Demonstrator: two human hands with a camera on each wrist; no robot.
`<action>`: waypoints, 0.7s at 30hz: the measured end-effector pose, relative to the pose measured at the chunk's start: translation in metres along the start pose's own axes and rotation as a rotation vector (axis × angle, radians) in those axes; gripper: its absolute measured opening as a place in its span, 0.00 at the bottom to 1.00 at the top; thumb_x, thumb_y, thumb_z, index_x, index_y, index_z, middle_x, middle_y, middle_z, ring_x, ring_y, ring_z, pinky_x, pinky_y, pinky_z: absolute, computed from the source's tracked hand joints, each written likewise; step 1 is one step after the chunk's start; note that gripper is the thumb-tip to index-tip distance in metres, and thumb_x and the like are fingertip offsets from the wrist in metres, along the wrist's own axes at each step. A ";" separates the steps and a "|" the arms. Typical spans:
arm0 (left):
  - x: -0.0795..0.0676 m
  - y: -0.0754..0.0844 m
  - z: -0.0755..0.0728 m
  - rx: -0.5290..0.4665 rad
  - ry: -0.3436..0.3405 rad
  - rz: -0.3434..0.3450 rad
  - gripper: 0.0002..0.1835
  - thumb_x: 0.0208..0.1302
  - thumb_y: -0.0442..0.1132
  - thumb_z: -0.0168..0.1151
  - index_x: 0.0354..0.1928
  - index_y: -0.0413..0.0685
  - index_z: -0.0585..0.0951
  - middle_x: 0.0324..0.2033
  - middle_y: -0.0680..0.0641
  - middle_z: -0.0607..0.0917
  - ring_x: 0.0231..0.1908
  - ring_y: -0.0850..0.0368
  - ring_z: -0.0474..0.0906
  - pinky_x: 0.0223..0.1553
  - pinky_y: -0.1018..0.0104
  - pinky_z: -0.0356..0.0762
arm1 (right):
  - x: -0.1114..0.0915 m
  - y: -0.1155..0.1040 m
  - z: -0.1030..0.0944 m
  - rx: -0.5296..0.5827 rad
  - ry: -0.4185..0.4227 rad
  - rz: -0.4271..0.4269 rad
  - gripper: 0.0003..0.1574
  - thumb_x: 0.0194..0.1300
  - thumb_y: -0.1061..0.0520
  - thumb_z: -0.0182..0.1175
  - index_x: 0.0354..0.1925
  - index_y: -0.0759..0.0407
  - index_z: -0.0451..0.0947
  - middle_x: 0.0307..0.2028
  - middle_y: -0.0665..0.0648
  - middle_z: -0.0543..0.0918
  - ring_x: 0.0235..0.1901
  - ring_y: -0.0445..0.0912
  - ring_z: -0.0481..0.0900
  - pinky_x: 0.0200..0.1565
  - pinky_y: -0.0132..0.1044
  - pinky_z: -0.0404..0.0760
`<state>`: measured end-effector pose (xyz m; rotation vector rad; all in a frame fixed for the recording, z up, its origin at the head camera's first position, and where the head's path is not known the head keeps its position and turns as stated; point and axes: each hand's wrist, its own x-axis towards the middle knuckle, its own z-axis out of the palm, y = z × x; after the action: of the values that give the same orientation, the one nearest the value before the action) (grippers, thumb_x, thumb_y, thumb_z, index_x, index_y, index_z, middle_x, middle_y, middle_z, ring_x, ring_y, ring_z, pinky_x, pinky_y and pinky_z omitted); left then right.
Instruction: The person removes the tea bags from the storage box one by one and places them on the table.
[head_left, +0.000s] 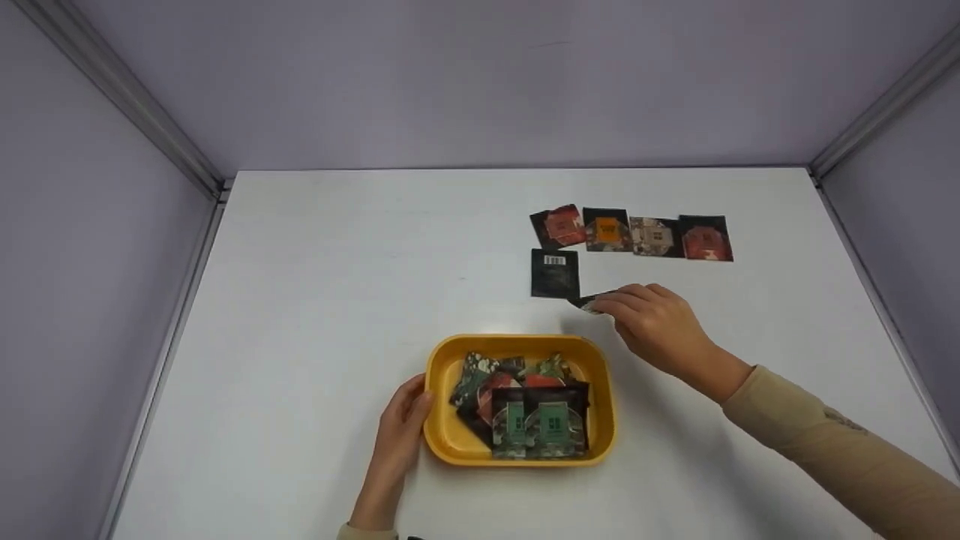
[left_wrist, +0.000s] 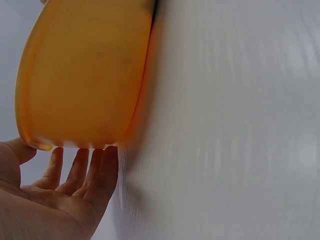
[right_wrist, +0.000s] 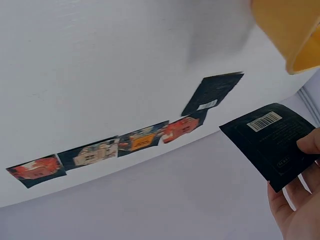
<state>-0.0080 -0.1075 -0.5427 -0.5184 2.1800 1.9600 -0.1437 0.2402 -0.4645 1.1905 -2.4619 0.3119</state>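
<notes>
My right hand (head_left: pixel 656 326) pinches a dark tea bag sachet (right_wrist: pixel 272 142) between thumb and fingers, held above the table to the right of the yellow tray. Its barcoded back shows in the right wrist view. At the tray's left side, my left hand (head_left: pixel 403 424) holds the yellow tray (head_left: pixel 517 463), thumb at the rim and fingertips against the outer wall. Inside the tray lie several tea bag sachets, two with green labels (head_left: pixel 553 427) on top. A black sachet (head_left: pixel 555 274) lies barcode up on the table, just beyond the held one.
Along the back of the white table (head_left: pixel 337 285) runs a row of sachets: a tilted red one (head_left: pixel 564 225), an orange-labelled one (head_left: pixel 607 230), a beige one (head_left: pixel 656 236) and another red one (head_left: pixel 705 238). Grey walls (head_left: pixel 495 90) enclose the table's back and sides.
</notes>
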 end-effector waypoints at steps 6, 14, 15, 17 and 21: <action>0.001 -0.001 -0.001 -0.019 -0.014 -0.002 0.29 0.75 0.50 0.53 0.69 0.39 0.68 0.67 0.39 0.71 0.67 0.45 0.66 0.68 0.50 0.62 | -0.005 0.021 0.013 -0.047 -0.040 0.031 0.17 0.57 0.71 0.67 0.44 0.59 0.86 0.40 0.56 0.88 0.41 0.52 0.84 0.42 0.49 0.84; 0.001 0.000 0.000 -0.021 -0.008 -0.008 0.30 0.75 0.52 0.54 0.69 0.40 0.69 0.66 0.40 0.72 0.67 0.45 0.66 0.68 0.50 0.62 | -0.006 0.047 0.043 -0.119 -0.046 0.022 0.12 0.63 0.68 0.65 0.45 0.61 0.86 0.42 0.59 0.88 0.42 0.54 0.85 0.43 0.51 0.84; 0.001 0.000 0.000 -0.022 -0.007 -0.013 0.30 0.74 0.53 0.54 0.69 0.41 0.69 0.67 0.40 0.72 0.67 0.45 0.66 0.68 0.49 0.62 | -0.006 0.049 0.046 -0.123 -0.045 0.028 0.12 0.63 0.68 0.65 0.45 0.61 0.86 0.42 0.59 0.88 0.41 0.54 0.85 0.42 0.50 0.84; 0.001 0.000 0.001 -0.023 -0.003 -0.026 0.31 0.74 0.54 0.54 0.69 0.41 0.69 0.67 0.40 0.71 0.67 0.45 0.66 0.69 0.49 0.61 | -0.006 0.052 0.054 -0.128 -0.040 0.041 0.13 0.63 0.69 0.64 0.46 0.60 0.86 0.43 0.59 0.88 0.41 0.54 0.84 0.41 0.50 0.84; 0.000 -0.001 0.001 -0.020 0.000 -0.033 0.32 0.73 0.55 0.55 0.70 0.41 0.69 0.67 0.40 0.71 0.68 0.45 0.65 0.69 0.49 0.61 | -0.006 0.054 0.066 -0.130 -0.046 0.061 0.16 0.62 0.70 0.64 0.48 0.60 0.86 0.43 0.59 0.88 0.41 0.54 0.84 0.38 0.52 0.84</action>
<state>-0.0078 -0.1069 -0.5443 -0.5543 2.1400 1.9670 -0.1989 0.2538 -0.5283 1.0816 -2.5195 0.1406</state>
